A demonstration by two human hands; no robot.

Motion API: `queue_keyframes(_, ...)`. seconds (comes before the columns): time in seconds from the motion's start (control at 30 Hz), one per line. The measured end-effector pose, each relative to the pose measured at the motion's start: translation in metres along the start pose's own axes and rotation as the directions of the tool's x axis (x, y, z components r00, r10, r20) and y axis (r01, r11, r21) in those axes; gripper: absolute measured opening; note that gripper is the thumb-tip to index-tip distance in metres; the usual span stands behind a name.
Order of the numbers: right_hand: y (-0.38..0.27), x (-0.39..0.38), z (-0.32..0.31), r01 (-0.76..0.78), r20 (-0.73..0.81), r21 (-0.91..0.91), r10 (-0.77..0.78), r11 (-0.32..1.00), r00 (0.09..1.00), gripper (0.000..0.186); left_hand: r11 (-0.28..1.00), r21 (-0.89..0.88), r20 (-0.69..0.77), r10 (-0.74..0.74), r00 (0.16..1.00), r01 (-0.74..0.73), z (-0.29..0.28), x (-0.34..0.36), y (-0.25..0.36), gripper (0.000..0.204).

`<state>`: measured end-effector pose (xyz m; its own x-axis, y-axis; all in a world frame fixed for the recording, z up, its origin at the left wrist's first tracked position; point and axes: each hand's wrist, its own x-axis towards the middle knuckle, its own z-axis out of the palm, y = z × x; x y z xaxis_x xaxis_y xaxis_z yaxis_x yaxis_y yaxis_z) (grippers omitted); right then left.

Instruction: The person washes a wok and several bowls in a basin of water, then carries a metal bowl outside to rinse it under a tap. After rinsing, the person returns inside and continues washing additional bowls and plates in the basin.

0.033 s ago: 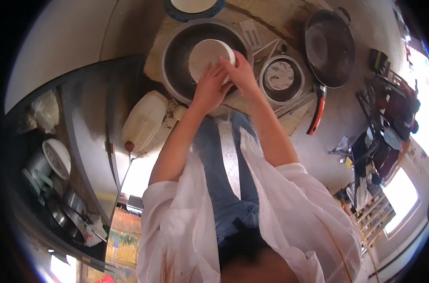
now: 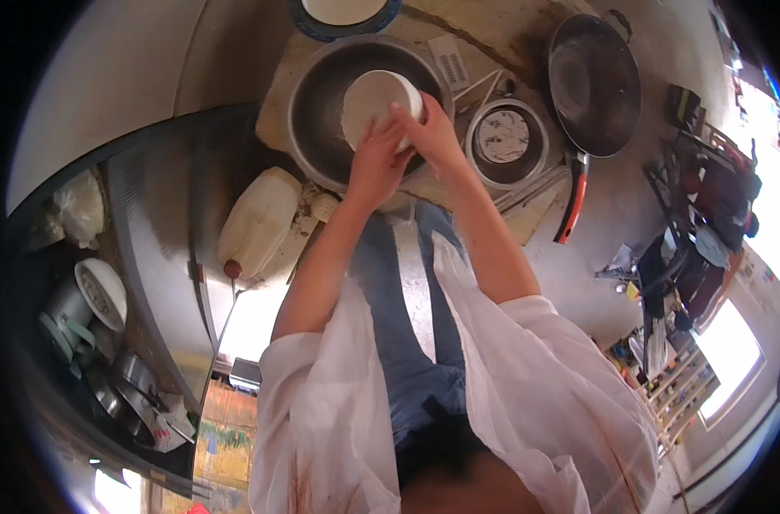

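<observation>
Both of my hands are on a white bowl [image 2: 375,98], which is over a wide metal basin [image 2: 309,141]. My right hand [image 2: 435,137] grips the bowl's right side, with its thumb over the edge. The fingers of my left hand [image 2: 379,163] press on the bowl's lower part, close to my right thumb. Where my hands overlap, some fingertips are hidden. I cannot tell whether the basin holds anything under the bowl.
Right of the basin stands a round pot [image 2: 549,154] with a patterned white disc-like thing inside. A dark wok [image 2: 596,86] with a red-and-black handle lies farther right. A pale plastic jug [image 2: 261,218] is at the left, near shelves with pots [image 2: 133,373].
The whole view has shifted slightly to the left. My hands stay on the white bowl in nearly the same pose.
</observation>
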<state>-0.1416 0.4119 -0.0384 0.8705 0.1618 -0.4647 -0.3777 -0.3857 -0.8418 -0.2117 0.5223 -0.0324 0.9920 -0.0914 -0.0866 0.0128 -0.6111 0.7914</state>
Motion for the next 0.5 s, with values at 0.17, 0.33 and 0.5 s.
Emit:
queue_keyframes(0.17,-0.021,-0.049,-0.063,-0.068,-0.08,0.379,0.106,0.923,0.991,0.047,0.203,-0.933,0.15,-0.532,0.834,0.297,0.0,-0.025,0.012,0.041)
queue_keyframes(0.33,0.062,-0.057,-0.126,-0.08,-0.477,-0.655,-0.329,0.751,0.815,0.046,-0.452,-0.886,0.09,-0.395,0.914,-0.108,-0.007,-0.037,0.018,0.045)
queue_keyframes(0.5,0.099,-0.021,-0.14,-0.124,-0.492,-0.54,-0.193,0.833,0.849,0.049,-0.557,-0.817,0.092,-0.381,0.92,-0.15,-0.012,-0.037,0.026,0.048)
